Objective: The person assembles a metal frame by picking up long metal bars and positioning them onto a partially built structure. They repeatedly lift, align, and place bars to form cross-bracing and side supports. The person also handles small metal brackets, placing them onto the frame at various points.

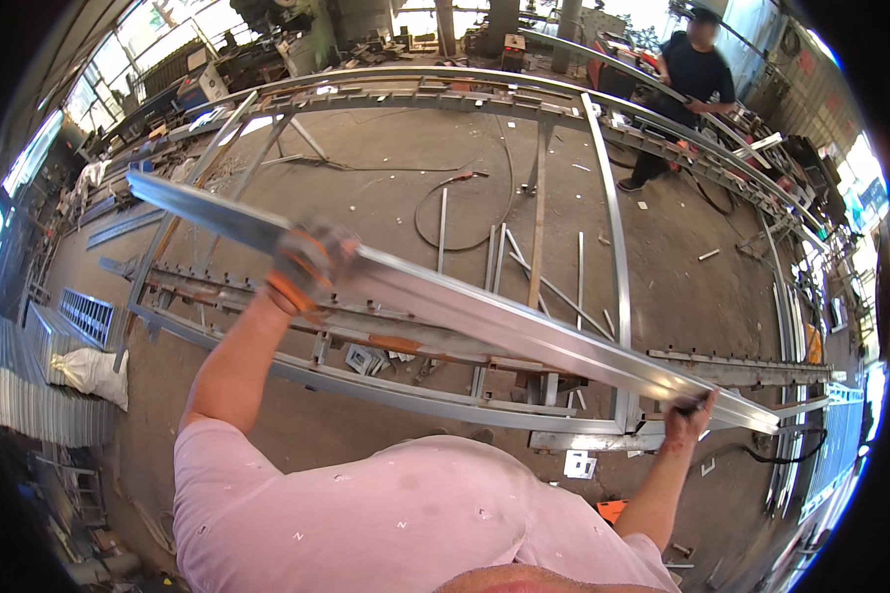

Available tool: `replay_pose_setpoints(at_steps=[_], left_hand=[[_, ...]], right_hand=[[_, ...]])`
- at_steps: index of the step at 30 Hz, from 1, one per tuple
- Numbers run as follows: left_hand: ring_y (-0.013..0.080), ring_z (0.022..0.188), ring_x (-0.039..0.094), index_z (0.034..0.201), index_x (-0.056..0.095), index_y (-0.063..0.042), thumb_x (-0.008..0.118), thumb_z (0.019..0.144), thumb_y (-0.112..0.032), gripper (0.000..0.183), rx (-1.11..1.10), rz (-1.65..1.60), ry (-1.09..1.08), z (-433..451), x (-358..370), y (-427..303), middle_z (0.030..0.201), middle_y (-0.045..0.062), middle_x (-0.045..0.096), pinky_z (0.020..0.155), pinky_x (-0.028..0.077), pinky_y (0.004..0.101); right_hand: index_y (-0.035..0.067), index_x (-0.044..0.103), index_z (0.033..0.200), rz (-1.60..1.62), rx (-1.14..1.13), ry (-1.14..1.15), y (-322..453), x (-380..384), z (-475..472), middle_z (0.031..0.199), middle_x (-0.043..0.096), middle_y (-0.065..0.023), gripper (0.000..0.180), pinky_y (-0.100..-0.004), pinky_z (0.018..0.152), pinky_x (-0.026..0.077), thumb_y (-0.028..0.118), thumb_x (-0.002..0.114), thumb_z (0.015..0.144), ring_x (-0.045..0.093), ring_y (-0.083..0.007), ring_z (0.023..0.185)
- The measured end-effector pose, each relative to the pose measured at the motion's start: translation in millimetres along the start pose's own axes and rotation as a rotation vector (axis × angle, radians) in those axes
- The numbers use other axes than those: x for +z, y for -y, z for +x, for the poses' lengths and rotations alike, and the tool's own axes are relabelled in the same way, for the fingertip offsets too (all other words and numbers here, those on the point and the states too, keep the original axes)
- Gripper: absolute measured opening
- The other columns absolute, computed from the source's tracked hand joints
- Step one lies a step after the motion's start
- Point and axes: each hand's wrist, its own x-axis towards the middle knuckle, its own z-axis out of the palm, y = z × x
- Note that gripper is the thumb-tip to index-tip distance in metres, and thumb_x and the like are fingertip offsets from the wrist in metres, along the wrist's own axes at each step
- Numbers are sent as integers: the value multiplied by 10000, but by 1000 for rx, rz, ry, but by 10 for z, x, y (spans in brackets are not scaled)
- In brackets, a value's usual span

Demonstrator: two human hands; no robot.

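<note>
A long shiny metal profile (489,304) runs slantwise across the view, its left end higher in the picture than its right. My left hand (308,267), in a grey and orange work glove, grips it left of the middle and is blurred. Close to the right end, my right hand (690,415) holds the same profile from below; whether it wears a glove is not plain. Beneath the profile lies a large rectangular metal frame (614,222) on notched steel support rails (386,333). The profile hides part of the frame and rails.
Across the frame a person (697,70) in dark clothes holds a long metal bar. A cable with a red-handled torch (469,176) and loose metal strips (580,274) lie on the floor. Stacked corrugated metal (15,378) and a white sack (96,374) stand at the left.
</note>
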Motion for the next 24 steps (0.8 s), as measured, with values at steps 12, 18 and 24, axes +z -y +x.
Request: replay_pose_setpoints(at_steps=[12,18,24], left_hand=[[313,1040,670,1137,668,-91,627,992,-297,255,-1242,-2477,-1000,1144,1400,-805,1060,88,702,992,537,512],[337,1008,677,1089,670,-108,667,950,-257,204,-1216,-2460,-762,468,2181,-1001,997,91,699,956,549,543],[356,959,676,1116,658,-94,705,933,-211,222,-1416,-2799,-838,171,2709,-1381,1004,104,694,883,569,522]], right_hand=[[22,592,1299,10,435,-22,-1908,810,-596,1282,669,-108,422,-481,990,565,354,646,1045,657,-291,1165],[9,550,1347,-1932,-545,602,-919,736,-1165,1229,670,-179,808,-469,1065,472,204,948,672,623,-359,1189],[51,575,1266,-2613,-208,417,-737,212,-1146,1118,669,-189,815,-516,979,488,332,927,586,633,-409,1092]])
